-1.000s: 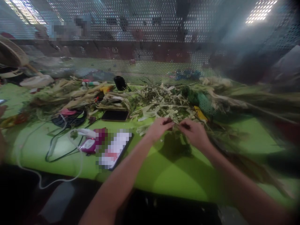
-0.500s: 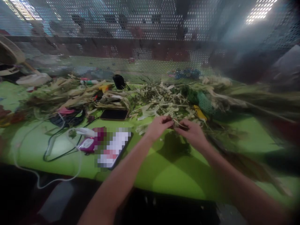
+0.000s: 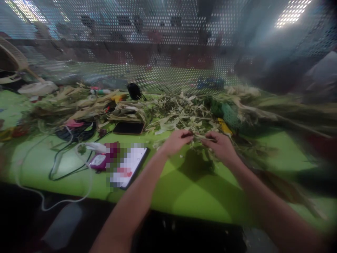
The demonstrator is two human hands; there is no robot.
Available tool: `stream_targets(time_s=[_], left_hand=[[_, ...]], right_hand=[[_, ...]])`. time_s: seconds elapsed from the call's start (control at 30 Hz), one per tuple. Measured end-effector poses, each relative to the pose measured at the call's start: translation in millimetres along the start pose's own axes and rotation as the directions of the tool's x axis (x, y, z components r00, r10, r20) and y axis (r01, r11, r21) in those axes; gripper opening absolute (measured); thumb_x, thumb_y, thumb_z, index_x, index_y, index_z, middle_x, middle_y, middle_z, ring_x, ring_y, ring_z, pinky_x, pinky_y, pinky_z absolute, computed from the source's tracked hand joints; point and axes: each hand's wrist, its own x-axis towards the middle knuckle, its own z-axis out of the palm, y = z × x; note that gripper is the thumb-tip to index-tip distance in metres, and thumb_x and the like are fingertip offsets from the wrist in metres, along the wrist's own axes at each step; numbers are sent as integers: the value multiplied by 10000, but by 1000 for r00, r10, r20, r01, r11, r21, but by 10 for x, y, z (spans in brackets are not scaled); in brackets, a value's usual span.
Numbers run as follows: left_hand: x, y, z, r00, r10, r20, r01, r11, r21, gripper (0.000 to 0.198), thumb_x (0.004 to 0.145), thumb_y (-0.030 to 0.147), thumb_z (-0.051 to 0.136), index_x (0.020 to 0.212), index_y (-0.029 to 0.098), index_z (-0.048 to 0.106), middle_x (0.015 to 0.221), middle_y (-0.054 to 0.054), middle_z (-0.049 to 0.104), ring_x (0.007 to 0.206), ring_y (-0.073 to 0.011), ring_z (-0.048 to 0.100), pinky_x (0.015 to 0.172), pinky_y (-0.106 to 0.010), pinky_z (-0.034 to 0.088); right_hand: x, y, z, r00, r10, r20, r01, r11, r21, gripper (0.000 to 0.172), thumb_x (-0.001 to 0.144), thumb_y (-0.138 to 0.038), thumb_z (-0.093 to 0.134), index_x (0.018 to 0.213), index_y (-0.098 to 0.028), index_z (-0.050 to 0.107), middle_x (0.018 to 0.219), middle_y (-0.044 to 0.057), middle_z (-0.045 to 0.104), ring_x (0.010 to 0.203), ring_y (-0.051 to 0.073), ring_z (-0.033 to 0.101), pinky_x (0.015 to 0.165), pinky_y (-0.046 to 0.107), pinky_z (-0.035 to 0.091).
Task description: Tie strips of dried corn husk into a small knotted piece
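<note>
My left hand (image 3: 177,142) and my right hand (image 3: 220,144) are raised over the front of the green table (image 3: 181,196), a short gap between them. Fingers and thumb of each are pinched on a thin, pale dried plant strip (image 3: 197,136) that spans the gap. What exactly lies under the fingertips is too blurred to make out. Just behind the hands spreads a heap of dried, husk-like leaves and scraps (image 3: 181,105). A yellow tool handle (image 3: 224,126) pokes out beside my right hand.
Left of my arms lie a lit phone (image 3: 131,163), a purple packet (image 3: 100,161), a dark phone (image 3: 128,128) and looped cables (image 3: 56,161). A teal mesh object (image 3: 231,116) and long dried stalks (image 3: 276,116) are at the right. A perforated metal screen (image 3: 158,75) stands behind.
My hands have moved slightly apart, the right one shifting to the right. More of the strip between them now shows.
</note>
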Motion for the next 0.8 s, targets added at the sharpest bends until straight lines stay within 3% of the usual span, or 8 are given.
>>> stream_targets(time_s=[0.13,0.3,0.43,0.57,0.67,0.8], left_hand=[[-2,-22,65,999,-44,-25,40,991,-124,280,817,410,637,890,141,659,817,-34,636,756,-134,555,757,-295,439],[19,-63,117,996,-36,-79,33,999,-30,296,823,436,627,805,141,640,750,-22,617,704,-123,526,716,-283,428],[11,-36,119,996,-62,-68,61,998,-20,282,818,421,632,784,141,633,720,-16,607,695,-124,529,725,-286,432],[-11,-5,120,997,-72,-1,71,991,-116,237,797,375,663,779,144,614,723,-8,605,703,-118,547,758,-293,447],[-9,-26,123,996,-86,2,85,978,-191,228,794,365,667,796,143,614,745,-14,621,714,-119,566,782,-304,460],[7,-51,133,994,-85,-72,76,990,-122,261,805,399,650,798,140,619,749,-24,634,710,-127,560,769,-310,457]], right_hand=[[-6,-4,11,998,-17,59,17,1000,5,220,802,-400,658,750,-187,637,667,-4,593,619,145,514,573,255,387],[-23,-18,20,995,-102,-24,102,995,4,220,796,-372,687,937,-203,692,872,31,706,781,184,631,698,281,474],[-2,6,-11,988,-135,-79,131,990,-48,159,822,-343,653,842,-195,705,794,24,699,750,181,622,688,284,462],[26,16,-28,991,-86,-105,89,996,18,157,799,-340,661,784,-186,689,731,17,666,704,175,588,660,288,441],[23,-21,-31,998,-31,-60,35,997,63,200,791,-380,671,790,-181,686,711,15,648,670,165,567,631,282,427],[-10,-53,-13,1000,-11,24,10,999,50,271,769,-446,699,779,-179,658,716,21,647,661,165,565,608,272,417]])
